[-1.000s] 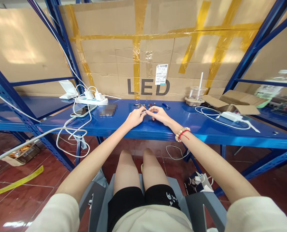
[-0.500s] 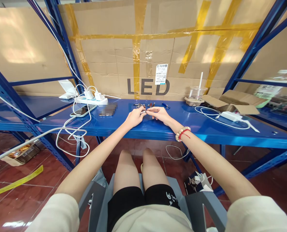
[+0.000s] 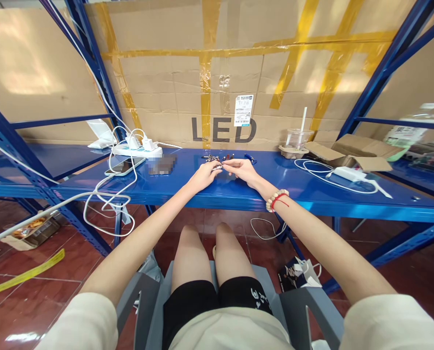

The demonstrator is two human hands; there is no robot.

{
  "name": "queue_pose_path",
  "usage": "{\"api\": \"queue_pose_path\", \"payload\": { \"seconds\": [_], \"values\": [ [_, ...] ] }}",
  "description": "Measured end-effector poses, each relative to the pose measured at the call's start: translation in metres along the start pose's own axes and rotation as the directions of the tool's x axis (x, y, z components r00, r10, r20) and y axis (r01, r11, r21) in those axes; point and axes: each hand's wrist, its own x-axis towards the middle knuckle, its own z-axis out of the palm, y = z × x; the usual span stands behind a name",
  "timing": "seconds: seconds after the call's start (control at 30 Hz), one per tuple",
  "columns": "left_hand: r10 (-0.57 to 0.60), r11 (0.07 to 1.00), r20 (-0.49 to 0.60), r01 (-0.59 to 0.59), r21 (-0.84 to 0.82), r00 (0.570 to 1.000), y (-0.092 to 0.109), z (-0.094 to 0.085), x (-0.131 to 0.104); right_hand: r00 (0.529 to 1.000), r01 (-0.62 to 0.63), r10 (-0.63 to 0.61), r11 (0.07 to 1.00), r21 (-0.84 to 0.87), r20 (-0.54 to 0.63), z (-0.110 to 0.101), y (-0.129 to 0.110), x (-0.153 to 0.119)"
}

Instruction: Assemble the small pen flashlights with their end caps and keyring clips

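Observation:
Over the blue bench top, my left hand is closed in a pinch around a small shiny metallic piece. My right hand meets it from the other side, its thumb and fingertips pinched at the same piece. The piece is mostly hidden by the fingers and too small to name. Just beyond my hands lies a little cluster of small metal parts, with small red pieces beside it. A small dark blue item sits behind my right hand, partly covered by it.
To the left are a white power strip with plugs and looping cables, and a phone. On the right stand a plastic cup with a straw, an open cardboard box and a white adapter. A large carton backs the bench.
My right hand has shifted slightly at the fingertips and now covers more of the dark blue item. Both hands stay together around the small piece.

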Motion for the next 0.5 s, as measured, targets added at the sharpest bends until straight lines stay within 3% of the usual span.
{"api": "queue_pose_path", "payload": {
  "seconds": [0.3,0.5],
  "values": [
    [0.091,0.995,0.018,-0.092,0.044,0.996,0.0004,-0.0020,-0.0017,0.999,0.002,-0.003,1.000,0.023,0.045,-0.0011,-0.0007,-0.0018],
    [0.045,0.999,0.026,-0.045,0.008,0.999,0.0025,-0.0033,-0.0042,0.999,0.037,-0.037,0.999,-0.004,0.019,0.0023,-0.0015,-0.0038]
  ]
}}
